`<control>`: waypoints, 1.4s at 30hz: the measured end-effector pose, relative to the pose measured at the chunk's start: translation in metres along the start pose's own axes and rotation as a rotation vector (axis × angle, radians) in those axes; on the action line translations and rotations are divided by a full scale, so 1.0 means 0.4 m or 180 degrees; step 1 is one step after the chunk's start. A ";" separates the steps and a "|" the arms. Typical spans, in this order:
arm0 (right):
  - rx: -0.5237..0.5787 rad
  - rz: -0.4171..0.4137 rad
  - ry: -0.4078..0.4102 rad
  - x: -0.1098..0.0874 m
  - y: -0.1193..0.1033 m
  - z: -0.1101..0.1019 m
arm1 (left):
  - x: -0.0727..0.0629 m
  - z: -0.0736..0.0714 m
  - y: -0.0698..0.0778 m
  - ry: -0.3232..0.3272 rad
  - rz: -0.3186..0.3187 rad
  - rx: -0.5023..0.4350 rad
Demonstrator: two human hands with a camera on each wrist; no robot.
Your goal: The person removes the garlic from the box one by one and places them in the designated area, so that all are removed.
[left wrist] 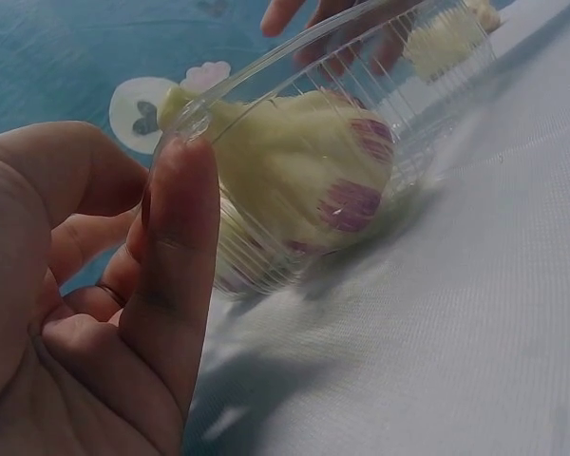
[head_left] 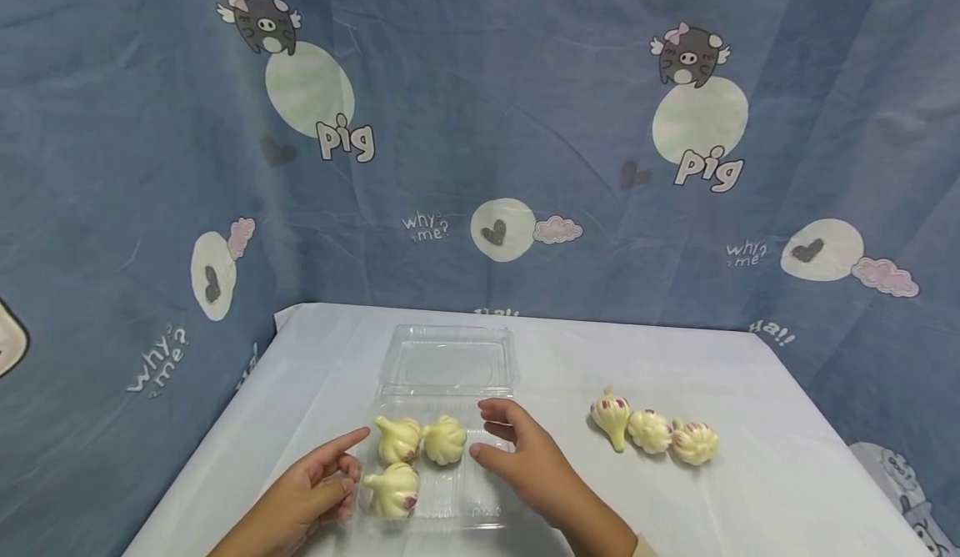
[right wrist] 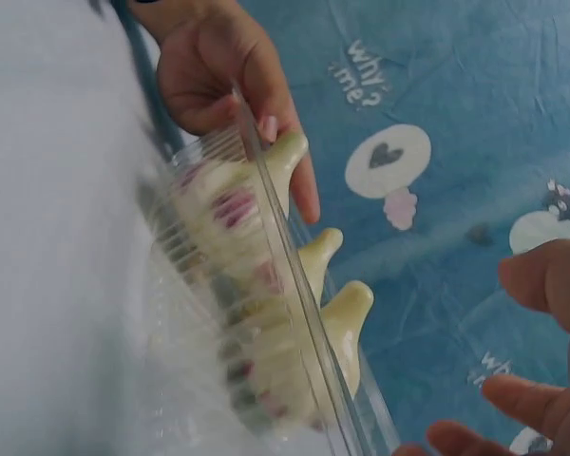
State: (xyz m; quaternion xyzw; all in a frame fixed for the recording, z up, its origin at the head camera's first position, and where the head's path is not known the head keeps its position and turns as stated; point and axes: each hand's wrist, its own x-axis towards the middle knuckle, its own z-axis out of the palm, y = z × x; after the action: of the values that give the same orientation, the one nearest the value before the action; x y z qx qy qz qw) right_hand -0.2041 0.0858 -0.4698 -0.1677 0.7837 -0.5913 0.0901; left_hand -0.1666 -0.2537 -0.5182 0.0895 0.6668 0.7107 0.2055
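A clear plastic clamshell box (head_left: pixel 457 503) stands on the table with its lid (head_left: pixel 450 361) folded back. In its left half sit three garlic bulbs: one at the back left (head_left: pixel 398 439), one beside it (head_left: pixel 446 440) and one in front (head_left: pixel 393 490). My left hand (head_left: pixel 307 490) is at the box's left side, its index finger extended; in the left wrist view a fingertip touches the rim (left wrist: pixel 266 65). Over the right part of the box hovers my right hand (head_left: pixel 528 457), fingers apart and holding nothing.
To the right of the box, three more garlic bulbs lie in a row on the white tablecloth: a left one (head_left: pixel 611 419), a middle one (head_left: pixel 650 431) and a right one (head_left: pixel 694 442). A blue printed curtain (head_left: pixel 465 123) hangs behind and at both sides of the table.
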 end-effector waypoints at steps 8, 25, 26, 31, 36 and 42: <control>-0.0047 0.0132 0.0008 0.026 -0.016 0.027 | 0.008 0.002 0.006 -0.0039 0.0108 0.0047; -0.0145 0.0422 -0.0133 0.063 -0.009 0.091 | -0.002 -0.004 0.007 -0.0062 0.0015 0.0006; -0.0142 0.0427 -0.0181 0.066 -0.008 0.097 | -0.005 -0.006 0.007 -0.0059 -0.0013 0.0008; -0.0096 0.0445 -0.0340 0.072 -0.002 0.112 | -0.012 -0.007 0.005 -0.0040 -0.0071 0.0030; -0.0202 0.0379 -0.0335 0.076 0.004 0.107 | -0.002 -0.001 0.004 0.0022 -0.0015 0.0043; -0.0307 0.0289 -0.0450 0.077 0.014 0.111 | 0.001 0.000 0.005 -0.0030 0.0014 0.0012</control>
State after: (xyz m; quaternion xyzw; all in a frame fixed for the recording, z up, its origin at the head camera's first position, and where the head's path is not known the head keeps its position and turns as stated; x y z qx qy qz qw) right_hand -0.2185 0.0362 -0.4861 -0.1775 0.8097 -0.5348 0.1638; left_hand -0.1672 -0.2535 -0.5164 0.0947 0.6670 0.7094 0.2070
